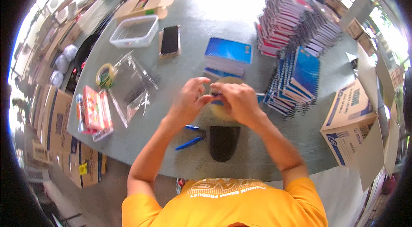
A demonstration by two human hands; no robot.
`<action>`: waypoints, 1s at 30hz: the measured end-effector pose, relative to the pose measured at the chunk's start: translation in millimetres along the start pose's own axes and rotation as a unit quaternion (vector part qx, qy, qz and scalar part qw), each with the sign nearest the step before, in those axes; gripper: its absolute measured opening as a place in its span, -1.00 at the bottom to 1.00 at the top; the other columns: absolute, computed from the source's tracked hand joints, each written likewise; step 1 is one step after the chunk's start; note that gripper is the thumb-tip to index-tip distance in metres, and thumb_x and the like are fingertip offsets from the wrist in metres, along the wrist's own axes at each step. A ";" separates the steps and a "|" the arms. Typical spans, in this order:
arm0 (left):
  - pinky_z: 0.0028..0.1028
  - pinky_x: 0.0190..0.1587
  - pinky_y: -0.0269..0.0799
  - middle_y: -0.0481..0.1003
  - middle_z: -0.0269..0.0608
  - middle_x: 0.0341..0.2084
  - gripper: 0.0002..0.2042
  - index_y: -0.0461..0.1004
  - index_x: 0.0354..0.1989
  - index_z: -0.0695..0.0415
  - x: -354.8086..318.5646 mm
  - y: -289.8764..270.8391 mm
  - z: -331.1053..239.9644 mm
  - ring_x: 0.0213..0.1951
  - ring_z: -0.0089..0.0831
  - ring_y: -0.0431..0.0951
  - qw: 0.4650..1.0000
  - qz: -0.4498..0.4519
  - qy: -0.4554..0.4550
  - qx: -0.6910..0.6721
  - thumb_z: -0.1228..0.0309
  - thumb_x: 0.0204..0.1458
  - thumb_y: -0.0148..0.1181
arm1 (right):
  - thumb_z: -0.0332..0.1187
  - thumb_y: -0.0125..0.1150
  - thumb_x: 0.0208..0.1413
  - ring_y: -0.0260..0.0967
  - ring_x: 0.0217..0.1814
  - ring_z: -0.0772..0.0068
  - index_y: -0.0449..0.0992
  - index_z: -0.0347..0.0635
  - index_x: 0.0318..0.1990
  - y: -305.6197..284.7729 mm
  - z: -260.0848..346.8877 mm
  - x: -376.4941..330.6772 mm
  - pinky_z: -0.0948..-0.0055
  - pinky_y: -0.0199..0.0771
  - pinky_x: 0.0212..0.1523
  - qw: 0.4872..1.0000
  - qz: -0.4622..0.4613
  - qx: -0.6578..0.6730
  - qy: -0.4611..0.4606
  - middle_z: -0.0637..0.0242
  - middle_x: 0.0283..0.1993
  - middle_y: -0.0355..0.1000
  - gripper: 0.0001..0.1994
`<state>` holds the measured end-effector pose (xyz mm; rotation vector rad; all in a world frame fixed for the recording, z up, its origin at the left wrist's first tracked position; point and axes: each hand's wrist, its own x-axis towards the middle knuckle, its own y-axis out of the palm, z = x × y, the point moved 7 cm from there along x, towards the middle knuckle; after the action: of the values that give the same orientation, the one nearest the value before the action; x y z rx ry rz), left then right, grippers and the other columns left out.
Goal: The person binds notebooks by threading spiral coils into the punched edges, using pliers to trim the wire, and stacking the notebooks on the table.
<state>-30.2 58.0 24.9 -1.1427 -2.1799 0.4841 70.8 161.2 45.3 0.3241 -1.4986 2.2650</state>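
Note:
My left hand (189, 99) is raised over the middle of the table, fingers curved and thumb apart, with nothing visible in it. Close beside it, my right hand (237, 101) has its fingers pinched near a small dark bit, too small to name. Under both hands is a round tan thing (222, 113) like a tape roll, mostly covered by them. Just nearer to me sits a black piece with a rounded end (224, 144). To its left lies a blue-handled tool like pliers (189, 143). Beyond my hands stands a stack of blue notebooks (227, 51).
At right are piles of blue spiral notebooks (305, 72), red ones (279, 23) and an open carton (349, 120). At left lie a clear plastic bag (131, 83), tape roll (105, 75), red packet (95, 109), phone (170, 40), plastic tub (134, 32) and flattened cardboard (143, 6).

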 end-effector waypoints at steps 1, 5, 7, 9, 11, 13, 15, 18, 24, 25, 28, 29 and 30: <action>-0.47 -0.39 0.39 0.43 -0.13 -0.30 -0.80 0.46 -0.19 0.17 -4.8 -2.0 15.5 -0.40 -0.41 0.46 0.995 0.074 -0.063 -0.016 0.40 0.02 0.20 | -0.25 0.20 0.02 0.50 -0.22 0.24 0.50 -0.07 -0.18 2.7 3.8 -0.1 0.30 0.44 -0.25 1.000 0.004 -0.011 -0.010 0.25 -0.26 0.53 -0.78; -0.47 -0.44 0.37 0.41 -0.17 -0.42 -0.81 0.48 -0.27 0.23 9.9 -19.5 -20.0 -0.46 -0.43 0.44 0.999 0.007 -0.006 0.039 0.46 -0.05 0.26 | -0.30 0.19 0.03 0.48 -0.27 0.23 0.49 -0.10 -0.24 -0.2 6.7 11.4 0.31 0.44 -0.28 0.997 -0.051 0.013 -0.053 0.27 -0.35 0.52 -0.84; -0.41 -0.41 0.37 0.44 -0.13 -0.39 -0.82 0.47 -0.29 0.23 12.3 -18.8 -13.4 -0.44 -0.36 0.45 0.999 0.021 -0.022 0.032 0.44 -0.05 0.25 | -0.30 0.19 0.03 0.46 -0.32 0.19 0.47 -0.11 -0.32 -5.9 8.5 11.7 0.30 0.43 -0.31 0.996 -0.079 0.034 -0.030 0.31 -0.39 0.48 -0.87; -0.32 -0.31 0.38 0.46 -0.07 -0.39 -0.82 0.45 -0.29 0.24 8.6 -17.9 2.3 -0.37 -0.15 0.48 0.992 0.082 -0.098 -0.001 0.42 -0.04 0.21 | -0.31 0.19 0.03 0.46 -0.34 0.18 0.43 -0.12 -0.33 -4.8 6.2 7.3 0.29 0.42 -0.32 0.995 -0.075 0.058 -0.008 0.31 -0.34 0.46 -0.87; -0.34 -0.26 0.35 0.44 -0.12 -0.39 -0.81 0.45 -0.30 0.20 14.4 -28.1 -22.6 -0.36 -0.21 0.44 0.994 -0.012 0.021 0.110 0.48 -0.10 0.25 | -0.32 0.18 0.02 0.44 -0.29 0.18 0.39 -0.14 -0.32 2.1 3.3 10.8 0.28 0.40 -0.31 0.999 -0.013 0.051 0.013 0.27 -0.28 0.44 -0.85; -0.33 -0.20 0.31 0.43 -0.15 -0.39 -0.79 0.46 -0.30 0.17 15.5 -30.8 -66.0 -0.33 -0.19 0.41 0.974 -0.059 0.116 0.185 0.49 -0.16 0.27 | -0.35 0.18 -0.01 0.43 -0.25 0.18 0.36 -0.15 -0.30 4.5 6.5 11.4 0.27 0.40 -0.31 0.999 -0.016 0.045 -0.007 0.27 -0.26 0.40 -0.84; -0.26 -0.20 0.29 0.46 -0.16 -0.37 -0.76 0.48 -0.29 0.14 11.8 -34.2 -137.2 -0.30 -0.15 0.42 0.957 -0.043 0.248 0.141 0.47 -0.19 0.28 | -0.39 0.18 -0.06 0.41 -0.23 0.18 0.34 -0.15 -0.28 -6.1 13.0 12.3 0.23 0.42 -0.33 0.992 -0.098 0.034 -0.072 0.29 -0.26 0.35 -0.81; -0.29 -0.15 0.36 0.48 -0.19 -0.29 -0.65 0.46 -0.16 0.27 -16.0 -51.7 -242.2 -0.25 -0.24 0.46 0.921 0.050 0.381 -0.062 0.35 -0.14 0.20 | -0.39 0.16 -0.01 0.42 -0.22 0.13 0.39 -0.14 -0.22 -4.4 16.9 14.5 0.24 0.44 -0.30 0.994 -0.048 0.096 0.016 0.25 -0.26 0.39 -0.82; -0.45 -0.43 0.29 0.28 -0.31 -0.40 -0.69 0.40 0.01 -0.04 -62.6 -18.9 -271.2 -0.40 -0.41 0.34 0.813 -0.179 0.498 -0.243 0.45 0.08 -0.02 | -0.32 0.18 0.03 0.46 -0.26 0.16 0.47 -0.19 -0.26 -9.0 17.8 1.3 0.27 0.42 -0.22 0.999 -0.029 0.032 -0.030 0.21 -0.34 0.48 -0.83; -0.40 -0.33 0.32 0.32 -0.26 -0.36 -0.68 0.40 0.00 0.03 -71.9 -15.8 -262.3 -0.34 -0.36 0.37 0.834 -0.087 0.510 -0.194 0.40 0.03 0.01 | -0.32 0.20 0.01 0.46 -0.26 0.16 0.48 -0.20 -0.28 -16.3 18.5 -0.1 0.28 0.43 -0.22 1.000 -0.014 0.009 -0.012 0.20 -0.33 0.49 -0.82; -0.29 -0.11 0.34 0.41 -0.14 -0.31 -0.55 0.42 -0.10 0.27 -87.7 11.0 -208.7 -0.23 -0.20 0.42 0.881 0.162 0.444 0.006 0.21 -0.14 0.18 | -0.33 0.28 -0.06 0.48 -0.27 0.24 0.51 -0.22 -0.31 -38.5 -10.1 -18.4 0.36 0.44 -0.23 0.997 0.015 0.028 0.070 0.21 -0.33 0.51 -0.81; -0.28 -0.11 0.32 0.41 -0.11 -0.32 -0.51 0.42 -0.07 0.25 -81.8 30.8 -165.6 -0.23 -0.16 0.42 0.918 0.188 0.346 0.053 0.17 -0.15 0.21 | -0.34 0.31 -0.08 0.48 -0.28 0.30 0.52 -0.23 -0.31 -33.8 -29.6 -28.8 0.41 0.44 -0.24 0.989 0.022 0.091 0.119 0.23 -0.33 0.51 -0.80; -0.27 -0.12 0.31 0.42 -0.07 -0.32 -0.48 0.40 -0.06 0.23 -65.4 38.1 -120.9 -0.22 -0.14 0.42 0.948 0.173 0.236 0.124 0.15 -0.17 0.25 | -0.34 0.34 -0.10 0.49 -0.29 0.36 0.53 -0.23 -0.31 -31.8 -42.7 -37.0 0.45 0.44 -0.26 0.975 0.023 0.148 0.164 0.25 -0.33 0.52 -0.79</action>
<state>102.3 29.1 69.2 -1.3415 -1.4731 0.5490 119.3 203.7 39.6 -0.0054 -1.0168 2.4350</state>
